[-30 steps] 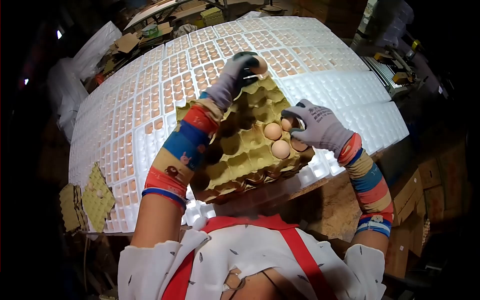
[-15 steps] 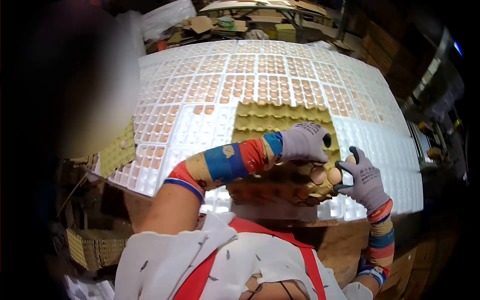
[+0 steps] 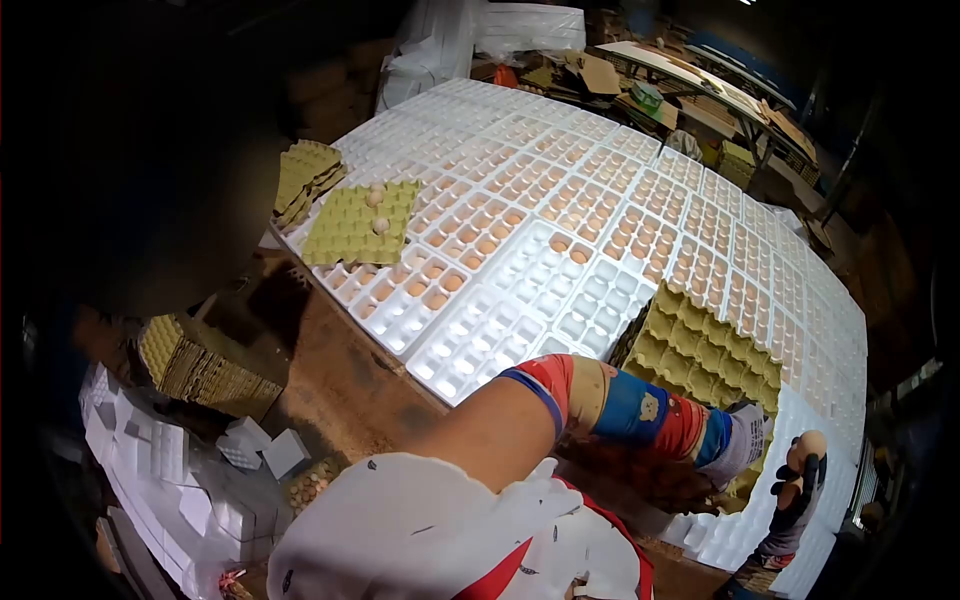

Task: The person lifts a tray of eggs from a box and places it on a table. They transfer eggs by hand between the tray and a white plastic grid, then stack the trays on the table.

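The left hand [image 3: 738, 452], in a grey knit glove with dark-coated fingers and a multicoloured striped sleeve, is positioned over the near right part of a yellow-green moulded-pulp egg tray [image 3: 690, 350]. Its fingers point downward and are partly hidden; their opening and any hold cannot be determined. The right hand [image 3: 798, 500], in a matching glove, is located just beyond the right edge of the pulp tray. Its fingers are curled, partly closed, around a pale brown egg [image 3: 810, 443], which is exposed at the top of the grip; rounded shapes lower in the same hand are too obscured to identify. The pulp tray lies on a broad array of white moulded egg trays [image 3: 480, 345], many of whose cells contain brown eggs [image 3: 487, 246]. A second yellow-green pulp tray [image 3: 340, 228], bearing two light eggs [image 3: 380, 226], rests at the left side of the array. A stack of pulp trays [image 3: 305, 172] is located beside it. A taller stack of pulp sheets [image 3: 215, 375] stands at lower left, near white foam blocks [image 3: 286, 453].
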Motion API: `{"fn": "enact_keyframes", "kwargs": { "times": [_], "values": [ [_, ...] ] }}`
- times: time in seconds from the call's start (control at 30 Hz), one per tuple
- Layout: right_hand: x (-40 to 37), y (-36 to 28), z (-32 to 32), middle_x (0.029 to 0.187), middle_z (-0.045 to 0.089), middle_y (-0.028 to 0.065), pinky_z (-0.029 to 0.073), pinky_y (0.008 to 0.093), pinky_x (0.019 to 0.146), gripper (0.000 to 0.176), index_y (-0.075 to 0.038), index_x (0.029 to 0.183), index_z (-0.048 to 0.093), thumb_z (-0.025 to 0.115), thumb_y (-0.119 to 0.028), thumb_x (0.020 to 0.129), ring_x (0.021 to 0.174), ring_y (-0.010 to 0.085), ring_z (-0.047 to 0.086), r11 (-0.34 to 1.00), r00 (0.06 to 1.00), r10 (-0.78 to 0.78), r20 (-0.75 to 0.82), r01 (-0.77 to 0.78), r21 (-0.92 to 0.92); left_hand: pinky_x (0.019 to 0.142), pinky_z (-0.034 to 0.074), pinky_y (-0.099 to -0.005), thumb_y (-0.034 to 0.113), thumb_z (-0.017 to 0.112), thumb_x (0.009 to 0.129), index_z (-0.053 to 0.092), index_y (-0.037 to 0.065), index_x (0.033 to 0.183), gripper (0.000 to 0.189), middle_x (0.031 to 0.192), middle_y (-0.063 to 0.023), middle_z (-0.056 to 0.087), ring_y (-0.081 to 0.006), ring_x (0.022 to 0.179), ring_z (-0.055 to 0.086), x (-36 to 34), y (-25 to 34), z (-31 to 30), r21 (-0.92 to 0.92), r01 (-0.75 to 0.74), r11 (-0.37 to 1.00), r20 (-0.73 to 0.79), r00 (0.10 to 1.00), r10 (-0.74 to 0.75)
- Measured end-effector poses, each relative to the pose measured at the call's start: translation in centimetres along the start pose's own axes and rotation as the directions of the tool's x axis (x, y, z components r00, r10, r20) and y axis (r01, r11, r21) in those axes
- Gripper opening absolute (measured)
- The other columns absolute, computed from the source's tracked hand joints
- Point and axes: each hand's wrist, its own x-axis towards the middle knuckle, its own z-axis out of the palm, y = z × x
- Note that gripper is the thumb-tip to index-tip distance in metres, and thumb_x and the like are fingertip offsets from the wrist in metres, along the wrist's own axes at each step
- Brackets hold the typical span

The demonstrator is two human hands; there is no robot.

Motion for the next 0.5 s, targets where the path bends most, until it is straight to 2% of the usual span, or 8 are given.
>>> {"fn": "enact_keyframes", "kwargs": {
  "times": [0.17, 0.23, 0.3, 0.33, 0.37, 0.43, 0.47, 0.5],
  "values": [
    [-1.3, -4.3, 6.8, 0.121, 0.06, 0.0135, 0.045, 0.0231, 0.05, 0.056, -0.005, 0.137, 0.042, 0.049, -0.044, 0.097, 0.072, 0.0136, 0.056, 0.951, 0.995, 0.072, 0.062, -0.087, 0.295, 0.078, 0.043, -0.0406, 0.051, 0.064, 0.074, 0.073, 0.014, 0.1, 0.046, 0.112, -0.0134, 0.057, -0.0275, 0.098, 0.053, -1.4, -1.9, 0.0, -0.259, -0.029, 0.965, -0.13, 0.991, -0.005],
    [-1.2, -5.2, 8.4, 0.134, 0.052, 0.0167, 0.047, 0.0255, 0.052, 0.056, -0.009, 0.142, 0.038, 0.046, -0.044, 0.099, 0.074, 0.0154, 0.055, 0.903, 0.999, -0.008, 0.043, -0.011, 0.429, 0.077, 0.046, -0.0416, 0.048, 0.066, 0.073, 0.071, 0.01, 0.099, 0.046, 0.108, -0.0143, 0.057, -0.029, 0.096, 0.056, -4.9, -3.4, -1.0, -0.429, -0.076, 0.9, -0.316, 0.946, -0.071],
    [-1.0, -5.5, 8.9, 0.138, 0.049, 0.0192, 0.048, 0.0286, 0.053, 0.058, -0.014, 0.146, 0.034, 0.044, -0.046, 0.099, 0.076, 0.0184, 0.057, 0.894, 0.977, -0.166, 0.138, 0.09, 0.439, 0.078, 0.048, -0.0408, 0.048, 0.068, 0.072, 0.069, 0.007, 0.101, 0.051, 0.106, -0.0144, 0.056, -0.0291, 0.095, 0.057, -9.4, -5.5, -1.4, -0.621, -0.156, 0.768, -0.448, 0.875, -0.185],
    [-2.0, -5.7, 10.8, 0.143, 0.043, 0.021, 0.049, 0.0313, 0.053, 0.058, -0.017, 0.148, 0.03, 0.041, -0.047, 0.1, 0.075, 0.0206, 0.055, 0.892, 0.977, -0.206, 0.06, 0.163, 0.421, 0.08, 0.049, -0.0397, 0.044, 0.072, 0.071, 0.067, 0.005, 0.104, 0.052, 0.106, -0.0142, 0.055, -0.0286, 0.094, 0.058, -12.2, -7.1, -0.9, -0.707, -0.23, 0.669, -0.469, 0.861, -0.2],
    [-3.3, -7.2, 14.0, 0.135, 0.049, 0.0178, 0.047, 0.0323, 0.051, 0.057, -0.015, 0.148, 0.029, 0.038, -0.046, 0.101, 0.067, 0.0199, 0.054, 0.899, 0.987, -0.141, -0.079, 0.161, 0.407, 0.082, 0.05, -0.0386, 0.041, 0.076, 0.071, 0.064, 0.003, 0.107, 0.054, 0.105, -0.0139, 0.055, -0.0281, 0.094, 0.059, -15.0, -8.8, -0.2, -0.779, -0.3, 0.55, -0.483, 0.846, -0.223],
    [-5.0, -6.9, 17.5, 0.126, 0.053, 0.0157, 0.048, 0.0329, 0.055, 0.057, -0.012, 0.145, 0.032, 0.043, -0.041, 0.097, 0.069, 0.0201, 0.055, 0.868, 0.985, -0.152, 0.082, 0.093, 0.489, 0.086, 0.05, -0.0357, 0.031, 0.082, 0.069, 0.062, 0.001, 0.111, 0.056, 0.109, -0.0132, 0.055, -0.0243, 0.097, 0.059, -20.0, -13.2, 5.5, -0.806, -0.46, 0.373, -0.574, 0.761, -0.301],
    [-6.3, -7.2, 21.8, 0.126, 0.054, 0.0158, 0.049, 0.0336, 0.06, 0.058, -0.01, 0.142, 0.036, 0.049, -0.037, 0.093, 0.075, 0.0207, 0.056, 0.875, 0.982, -0.151, 0.116, 0.078, 0.478, 0.089, 0.05, -0.0337, 0.024, 0.083, 0.07, 0.062, 0.002, 0.113, 0.053, 0.11, -0.0118, 0.055, -0.0204, 0.1, 0.059, -22.9, -16.1, 8.9, -0.855, -0.412, 0.314, -0.511, 0.772, -0.379],
    [-7.4, -7.5, 26.2, 0.125, 0.055, 0.0159, 0.051, 0.0342, 0.064, 0.059, -0.007, 0.139, 0.039, 0.054, -0.034, 0.088, 0.081, 0.0213, 0.057, 0.896, 0.976, -0.146, 0.16, 0.062, 0.441, 0.089, 0.05, -0.0324, 0.025, 0.082, 0.072, 0.061, 0.001, 0.116, 0.054, 0.111, -0.0111, 0.058, -0.0188, 0.1, 0.059, -26.2, -18.9, 11.6, -0.977, -0.208, 0.042, -0.202, 0.849, -0.488]
  ]
}}
